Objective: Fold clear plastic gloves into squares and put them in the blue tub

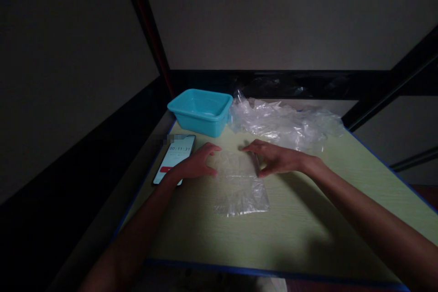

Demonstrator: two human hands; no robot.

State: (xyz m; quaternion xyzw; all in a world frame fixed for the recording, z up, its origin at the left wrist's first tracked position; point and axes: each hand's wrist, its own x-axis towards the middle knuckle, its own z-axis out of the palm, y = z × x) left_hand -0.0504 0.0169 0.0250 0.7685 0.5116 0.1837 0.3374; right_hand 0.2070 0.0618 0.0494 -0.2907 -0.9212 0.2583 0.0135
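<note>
A clear plastic bag (242, 196) lies on the table in front of me, with a crease or fold line across its middle. My left hand (200, 162) is at the bag's left side, thumb and fingers apart. At the right side, my right hand (273, 157) has its thumb near the bag's edge and its fingers stretched toward the far end. Both hands are open, and neither is seen to pinch the film. Whether the fingertips touch the bag is hard to make out in the dim light.
Behind my left hand stands a turquoise plastic basin (201, 123). A heap of crumpled clear plastic bags (284, 123) covers the back right of the table (205, 242). A phone (174, 157) showing a running timer lies by the left edge. Walls close in behind and left.
</note>
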